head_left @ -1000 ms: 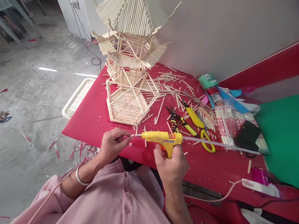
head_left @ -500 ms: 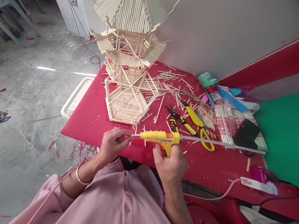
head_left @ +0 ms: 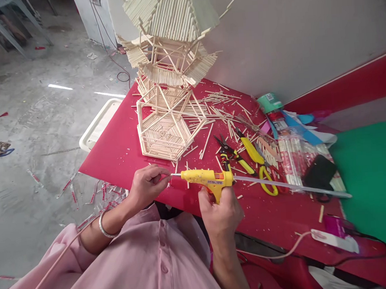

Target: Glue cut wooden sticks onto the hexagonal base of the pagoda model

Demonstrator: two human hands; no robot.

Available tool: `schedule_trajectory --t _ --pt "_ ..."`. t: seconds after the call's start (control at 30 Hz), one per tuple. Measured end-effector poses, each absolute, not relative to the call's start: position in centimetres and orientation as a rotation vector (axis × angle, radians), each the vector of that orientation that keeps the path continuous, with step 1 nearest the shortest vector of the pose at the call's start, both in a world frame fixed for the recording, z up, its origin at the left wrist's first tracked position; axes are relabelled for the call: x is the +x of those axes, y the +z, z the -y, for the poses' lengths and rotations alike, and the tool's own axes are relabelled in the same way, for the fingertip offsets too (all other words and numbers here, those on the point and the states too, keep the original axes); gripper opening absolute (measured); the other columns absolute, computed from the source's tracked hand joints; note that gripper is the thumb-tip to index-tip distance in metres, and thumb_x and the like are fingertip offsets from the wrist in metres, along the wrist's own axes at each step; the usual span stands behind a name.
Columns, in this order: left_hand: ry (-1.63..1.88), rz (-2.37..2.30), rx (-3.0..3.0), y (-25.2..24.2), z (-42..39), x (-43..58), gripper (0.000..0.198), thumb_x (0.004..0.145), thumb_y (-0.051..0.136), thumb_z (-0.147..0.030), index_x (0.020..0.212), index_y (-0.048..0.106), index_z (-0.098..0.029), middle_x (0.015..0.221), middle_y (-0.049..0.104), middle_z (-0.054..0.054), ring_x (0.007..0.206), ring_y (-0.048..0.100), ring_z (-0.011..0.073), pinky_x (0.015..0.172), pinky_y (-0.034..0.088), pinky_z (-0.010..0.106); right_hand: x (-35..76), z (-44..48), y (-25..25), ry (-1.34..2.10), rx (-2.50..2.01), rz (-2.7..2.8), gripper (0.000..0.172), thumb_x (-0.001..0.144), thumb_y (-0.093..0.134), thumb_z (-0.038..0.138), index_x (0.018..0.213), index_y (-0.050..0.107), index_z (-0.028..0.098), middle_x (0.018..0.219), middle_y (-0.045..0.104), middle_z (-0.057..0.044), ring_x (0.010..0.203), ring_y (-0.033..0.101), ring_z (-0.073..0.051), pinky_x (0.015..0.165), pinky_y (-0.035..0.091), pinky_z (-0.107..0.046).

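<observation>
My right hand (head_left: 220, 208) is wrapped round the handle of a yellow hot glue gun (head_left: 198, 176), whose nozzle points left. A long clear glue stick (head_left: 290, 188) runs out of its back end. My left hand (head_left: 149, 184) is pinched close at the nozzle tip; what its fingers hold, if anything, is too small to make out. Just beyond my hands stands a hexagonal frame of thin wooden sticks (head_left: 166, 135) with a patterned stick floor. Behind it rises a tiered stick tower (head_left: 171, 58) with slatted roofs.
Loose sticks (head_left: 221, 97) litter the red table (head_left: 111, 145). To the right lie pliers (head_left: 234, 156), a yellow cutter (head_left: 250, 149), yellow-handled scissors (head_left: 267, 181), packed sticks (head_left: 292, 156), a black phone-like object (head_left: 319, 171) and a green board (head_left: 372, 186). A white extension strip (head_left: 334, 240) sits near the front right edge.
Both hands and the glue gun stay almost in place. The view shifts slightly, and the rear end of the glue stick sits a little farther right.
</observation>
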State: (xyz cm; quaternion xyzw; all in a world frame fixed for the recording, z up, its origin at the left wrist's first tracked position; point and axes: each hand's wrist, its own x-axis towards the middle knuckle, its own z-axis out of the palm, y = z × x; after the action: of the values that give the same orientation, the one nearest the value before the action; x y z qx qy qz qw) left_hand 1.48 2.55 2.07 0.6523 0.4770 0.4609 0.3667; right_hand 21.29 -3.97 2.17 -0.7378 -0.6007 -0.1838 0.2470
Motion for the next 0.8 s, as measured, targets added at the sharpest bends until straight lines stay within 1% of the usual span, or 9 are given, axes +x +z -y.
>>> schedule_trajectory --t 0.17,0.27,0.37,0.5,0.57,0.63,0.7,0.8 --pt "1.116 -1.233 1.509 2.3 -2.5 1.5 0.006 0.076 0.071 -0.021 0.071 0.072 -0.018 0.048 0.041 -0.007 0.046 0.036 0.007 0.047 0.032 0.02 21.2 3.8 2.5 -0.51 -1.981 1.632 0.022 0.086 0.057 0.038 0.091 0.062 0.018 0.058 0.059 -0.001 0.051 0.059 -0.019 0.05 0.042 -0.029" --pt "1.056 -1.223 1.323 2.3 -2.4 1.4 0.013 0.074 0.074 -0.029 0.071 0.073 -0.016 0.047 0.041 -0.007 0.044 0.033 0.0066 0.043 0.028 0.02 21.2 3.8 2.5 -0.5 -2.013 1.598 0.019 0.085 0.056 0.039 0.085 0.061 0.02 0.057 0.058 -0.001 0.05 0.058 -0.019 0.05 0.041 -0.029" --pt "1.014 -1.215 1.195 2.4 -2.5 1.4 0.019 0.071 0.077 -0.035 0.071 0.073 -0.016 0.046 0.041 -0.006 0.045 0.033 0.0066 0.043 0.028 0.021 21.1 3.7 2.5 -0.497 -2.017 1.597 0.02 0.085 0.056 0.04 0.085 0.061 0.02 0.058 0.059 -0.001 0.051 0.059 -0.019 0.05 0.042 -0.029" --pt "0.945 -1.231 1.048 2.5 -2.7 1.4 0.026 0.064 0.082 -0.039 0.068 0.073 -0.015 0.05 0.05 -0.003 0.048 0.038 0.0074 0.045 0.03 0.021 20.9 3.6 2.4 -0.503 -1.988 1.612 0.02 0.086 0.057 0.039 0.087 0.061 0.02 0.061 0.06 -0.002 0.053 0.06 -0.019 0.052 0.043 -0.029" --pt "0.93 -1.223 0.955 2.6 -2.9 1.4 0.03 0.06 0.085 -0.041 0.065 0.072 -0.014 0.053 0.056 -0.001 0.051 0.041 0.0079 0.046 0.032 0.021 20.9 3.6 2.2 -0.476 -2.007 1.593 0.021 0.086 0.059 0.041 0.085 0.061 0.02 0.061 0.06 -0.002 0.054 0.06 -0.019 0.053 0.045 -0.029" --pt "0.929 -1.195 0.853 2.6 -3.1 1.5 0.034 0.056 0.088 -0.043 0.063 0.071 -0.014 0.055 0.058 0.0 0.051 0.041 0.0073 0.047 0.032 0.021 20.9 3.5 2.1 -0.434 -2.032 1.572 0.024 0.085 0.06 0.044 0.086 0.061 0.02 0.062 0.06 -0.002 0.055 0.06 -0.019 0.053 0.045 -0.03" --pt "0.906 -1.163 0.762 2.6 -3.3 1.6 0.038 0.052 0.09 -0.044 0.063 0.07 -0.014 0.053 0.056 -0.002 0.048 0.037 0.0053 0.044 0.028 0.02 20.9 3.4 2.1 -0.407 -2.04 1.565 0.028 0.086 0.06 0.046 0.089 0.062 0.019 0.062 0.06 -0.003 0.055 0.061 -0.02 0.054 0.045 -0.03" --pt "0.829 -1.11 0.654 2.7 -3.5 1.6 0.04 0.051 0.091 -0.043 0.064 0.068 -0.013 0.047 0.046 -0.006 0.043 0.028 0.0024 0.041 0.018 0.019 20.8 3.2 2.2 -0.42 -2.025 1.567 0.03 0.087 0.059 0.048 0.091 0.062 0.018 0.063 0.061 -0.003 0.055 0.061 -0.02 0.053 0.045 -0.03"
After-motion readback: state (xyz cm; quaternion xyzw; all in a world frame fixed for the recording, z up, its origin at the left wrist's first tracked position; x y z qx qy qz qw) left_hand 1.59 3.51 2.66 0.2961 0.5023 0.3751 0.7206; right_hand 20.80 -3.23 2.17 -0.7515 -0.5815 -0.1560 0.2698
